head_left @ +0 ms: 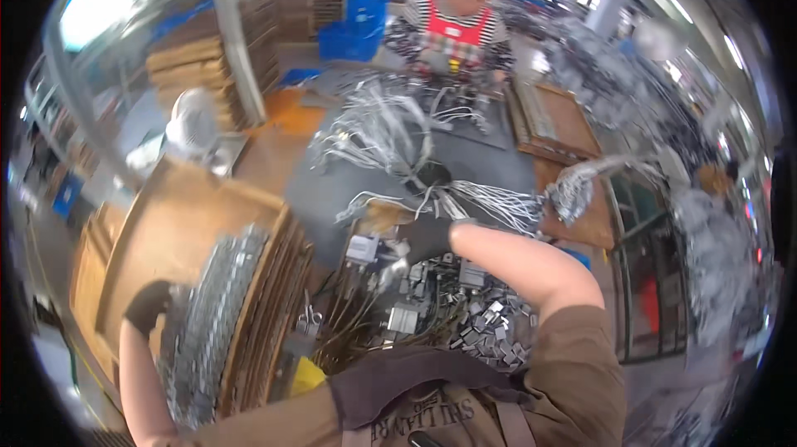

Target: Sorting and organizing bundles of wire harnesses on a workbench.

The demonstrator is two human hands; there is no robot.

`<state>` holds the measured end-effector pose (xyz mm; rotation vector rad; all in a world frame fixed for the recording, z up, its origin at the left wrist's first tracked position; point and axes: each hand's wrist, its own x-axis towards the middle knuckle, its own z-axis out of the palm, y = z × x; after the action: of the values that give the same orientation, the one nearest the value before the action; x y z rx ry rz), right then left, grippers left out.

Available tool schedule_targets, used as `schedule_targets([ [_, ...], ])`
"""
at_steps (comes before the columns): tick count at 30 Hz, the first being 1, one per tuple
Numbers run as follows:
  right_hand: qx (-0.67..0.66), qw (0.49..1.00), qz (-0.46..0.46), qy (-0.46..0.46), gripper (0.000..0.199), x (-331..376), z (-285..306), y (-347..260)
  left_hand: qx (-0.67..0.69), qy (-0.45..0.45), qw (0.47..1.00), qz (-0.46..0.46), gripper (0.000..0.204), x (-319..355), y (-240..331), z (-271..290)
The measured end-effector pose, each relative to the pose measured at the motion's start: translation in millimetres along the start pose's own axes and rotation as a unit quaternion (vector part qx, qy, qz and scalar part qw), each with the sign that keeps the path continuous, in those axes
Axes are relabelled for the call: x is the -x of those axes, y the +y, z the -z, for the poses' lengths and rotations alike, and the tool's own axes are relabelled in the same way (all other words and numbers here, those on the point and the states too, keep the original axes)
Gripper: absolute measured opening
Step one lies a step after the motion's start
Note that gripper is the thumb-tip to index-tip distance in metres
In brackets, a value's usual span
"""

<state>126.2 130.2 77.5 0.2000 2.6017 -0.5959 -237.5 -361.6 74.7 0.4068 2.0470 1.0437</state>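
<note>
My left hand (147,304), in a dark glove, is at the left end of long rows of grey metal pieces (217,306) stacked on a wooden tray (187,202). Its fingers are blurred and partly hidden against the rows. Across the bench, my right hand (425,239), also gloved, has its fingers curled down near a small pale square block (362,249). Something light and shiny shows at those fingertips, too smeared to name. White cables (498,205) fan out just beyond the right hand, gathered at a dark band (433,173).
Loose metal pieces (494,332) lie heaped close to my body. Scissors (310,318) rest beside the stacked trays. A co-worker (457,28) in a red apron works across the grey table (490,163). Blue bins (353,36) stand behind, and wooden trays (564,119) are at the right.
</note>
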Motion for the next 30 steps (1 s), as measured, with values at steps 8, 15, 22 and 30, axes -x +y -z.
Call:
schedule_targets([
  [8,0.175,0.971,-0.044,0.156,0.025,43.5,-31.8,33.0,0.08,0.038,0.989,-0.114,0.04,26.4,66.3,-41.4],
  [15,0.154,0.969,-0.112,-0.158,0.054,65.0,-75.0,49.8,0.06,-0.062,0.917,-0.389,0.028,-22.1,214.3,-129.6],
  [22,0.155,0.978,-0.138,-0.01,0.026,103.3,-68.3,59.3,0.108,-0.31,0.903,-0.277,0.04,-65.7,217.5,-357.7],
  [30,0.246,0.949,-0.184,-0.068,0.023,146.5,-78.3,81.1,0.113,-0.351,0.921,-0.128,0.033,-90.4,127.7,-494.7],
])
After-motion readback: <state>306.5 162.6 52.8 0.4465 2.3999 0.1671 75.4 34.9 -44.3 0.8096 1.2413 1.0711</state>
